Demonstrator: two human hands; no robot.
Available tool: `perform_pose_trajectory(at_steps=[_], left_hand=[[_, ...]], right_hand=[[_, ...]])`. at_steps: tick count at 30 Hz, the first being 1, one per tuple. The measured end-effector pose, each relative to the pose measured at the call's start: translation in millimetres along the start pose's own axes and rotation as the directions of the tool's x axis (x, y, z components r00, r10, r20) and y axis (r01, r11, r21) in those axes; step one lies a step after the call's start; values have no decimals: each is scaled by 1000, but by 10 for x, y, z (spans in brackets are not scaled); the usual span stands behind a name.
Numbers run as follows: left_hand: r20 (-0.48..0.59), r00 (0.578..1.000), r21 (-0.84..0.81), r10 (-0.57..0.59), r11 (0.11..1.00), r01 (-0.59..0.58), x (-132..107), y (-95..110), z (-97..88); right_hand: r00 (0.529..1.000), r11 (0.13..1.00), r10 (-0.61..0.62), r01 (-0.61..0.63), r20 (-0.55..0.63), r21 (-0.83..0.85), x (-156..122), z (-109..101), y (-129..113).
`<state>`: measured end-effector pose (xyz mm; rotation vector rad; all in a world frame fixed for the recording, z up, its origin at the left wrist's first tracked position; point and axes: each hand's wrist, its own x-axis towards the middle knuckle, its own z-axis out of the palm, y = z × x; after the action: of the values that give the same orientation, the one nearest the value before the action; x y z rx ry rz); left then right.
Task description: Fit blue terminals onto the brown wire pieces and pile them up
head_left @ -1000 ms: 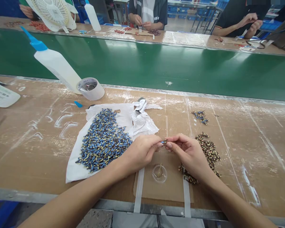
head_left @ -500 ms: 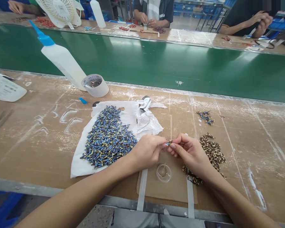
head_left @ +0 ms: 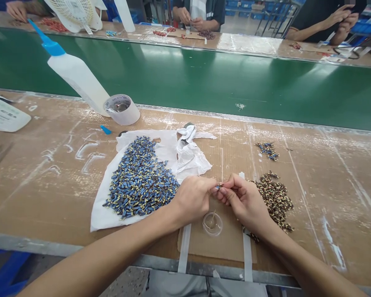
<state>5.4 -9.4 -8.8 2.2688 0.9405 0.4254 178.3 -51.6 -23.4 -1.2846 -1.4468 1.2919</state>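
My left hand [head_left: 194,197] pinches a tiny blue piece [head_left: 218,187] between thumb and finger. From the other side my right hand [head_left: 245,199] has its fingertips closed at the same spot, on a small dark-and-tan piece; the fingers partly hide both. Just below the hands stands a small clear cup [head_left: 212,224] with a thin stick in it. Left of my left hand, a heap of small blue, yellow and dark pieces [head_left: 142,177] lies on a white sheet [head_left: 103,220]. A pile of dark-and-tan pieces [head_left: 276,202] lies beside and partly behind my right hand.
A smaller blue-and-tan cluster [head_left: 267,151] lies farther right. At the back left are a tape roll [head_left: 125,113], a blue-nozzled bottle [head_left: 77,78] and a blue cap [head_left: 105,130]. Beyond runs a green belt [head_left: 185,78], with people's hands working across it.
Both hands hold nearly the same pose at the same spot, fingertips still together. The view has shifted slightly. Across the belt, a person's hands have moved a little.
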Motion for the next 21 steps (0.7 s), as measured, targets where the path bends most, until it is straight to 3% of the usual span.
perform_pose_trajectory(at_steps=[9, 11, 14, 16, 19, 21], left_hand=[[63, 997, 54, -54, 997, 51, -8, 15, -31], [86, 995, -13, -42, 999, 43, 5, 29, -102], [86, 995, -224, -41, 973, 59, -6, 14, -354], [81, 990, -250, -112, 960, 129, -53, -60, -615], [-154, 943, -5, -295, 955, 297, -161, -259, -1013], [-217, 895, 168, -390, 888, 428, -219, -400, -1171]], right_hand=[[1000, 999, -23, 23, 4, -42, 15, 3, -31], [1000, 1000, 10, -10, 20, 0, 26, -26, -84], [999, 998, 43, -42, -34, 42, 45, -142, -174], [990, 999, 38, -35, -136, 20, 73, -289, -199], [951, 995, 9, -40, -310, -94, 155, -593, -129], [911, 965, -45, -67, -410, -255, 227, -803, -21]])
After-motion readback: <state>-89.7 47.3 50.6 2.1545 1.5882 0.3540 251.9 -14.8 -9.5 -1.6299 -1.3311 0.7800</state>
